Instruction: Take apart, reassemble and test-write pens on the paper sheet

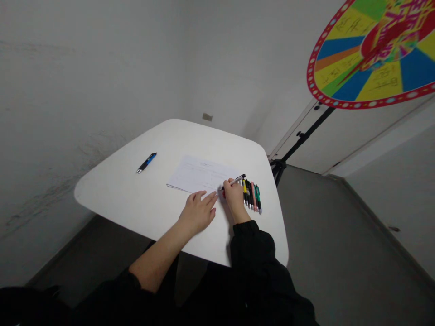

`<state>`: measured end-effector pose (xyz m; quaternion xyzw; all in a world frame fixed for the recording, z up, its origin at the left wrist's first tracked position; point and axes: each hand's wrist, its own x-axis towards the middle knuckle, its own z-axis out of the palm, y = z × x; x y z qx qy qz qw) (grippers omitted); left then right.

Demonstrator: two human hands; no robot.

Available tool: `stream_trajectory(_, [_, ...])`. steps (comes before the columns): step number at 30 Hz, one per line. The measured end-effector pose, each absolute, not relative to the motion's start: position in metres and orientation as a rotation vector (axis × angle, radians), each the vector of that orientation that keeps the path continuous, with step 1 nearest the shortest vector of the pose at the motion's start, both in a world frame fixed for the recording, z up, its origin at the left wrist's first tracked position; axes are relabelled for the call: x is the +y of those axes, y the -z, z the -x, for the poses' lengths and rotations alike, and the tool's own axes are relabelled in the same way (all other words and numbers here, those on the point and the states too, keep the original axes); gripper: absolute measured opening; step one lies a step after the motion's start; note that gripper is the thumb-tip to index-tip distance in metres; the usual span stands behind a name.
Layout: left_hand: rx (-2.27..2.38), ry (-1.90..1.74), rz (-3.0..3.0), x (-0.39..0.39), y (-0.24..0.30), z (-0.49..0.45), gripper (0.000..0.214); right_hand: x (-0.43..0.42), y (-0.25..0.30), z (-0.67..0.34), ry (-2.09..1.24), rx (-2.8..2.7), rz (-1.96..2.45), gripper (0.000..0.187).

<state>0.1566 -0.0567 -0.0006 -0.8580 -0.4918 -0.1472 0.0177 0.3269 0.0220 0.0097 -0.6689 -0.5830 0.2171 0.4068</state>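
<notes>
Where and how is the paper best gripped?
The paper is probably best pinched at its near left corner, from the left: it lies flat, and that corner is clear of the left hand and right hand, both toward its near right.

**Matt surfaces, a few metallic glints**

Through the head camera I see a smooth, dull-sheened table (112, 181), its top like laminate. The sheets (200, 174) are thin matt paper. I take the held pen (239, 179) for smooth plastic; the pen row (252, 194) and blue pen (148, 161) pair plastic barrels with shiny, metal-looking tips. The sleeve (253, 240) is wrinkled matt cloth. The wheel (360, 93) looks smooth and printed, the wall (102, 68) matt, roughly scuffed in patches.
</notes>
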Motion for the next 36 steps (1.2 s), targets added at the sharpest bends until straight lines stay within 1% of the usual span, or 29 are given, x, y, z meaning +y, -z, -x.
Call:
stream_trajectory(6, [-1.532, 0.466, 2.666, -0.056, 0.002, -0.156, 0.050, 0.022, -0.008, -0.328, -0.543, -1.483, 1.655, 0.032])
stream_trajectory(21, [-1.539, 0.477, 2.683, -0.055, 0.002, -0.156, 0.050, 0.024, 0.002, -0.331, -0.558, -1.392, 1.602, 0.028])
stream_trajectory(29, [-1.533, 0.478, 2.676, -0.057, 0.001, -0.156, 0.050, 0.027, 0.003, -0.332, -0.527, -1.426, 1.639, 0.028])
stream_trajectory(36, [-1.541, 0.443, 2.684, -0.057, -0.002, -0.157, 0.050, 0.025, 0.000, -0.330, -0.575, -1.434, 1.634, 0.029])
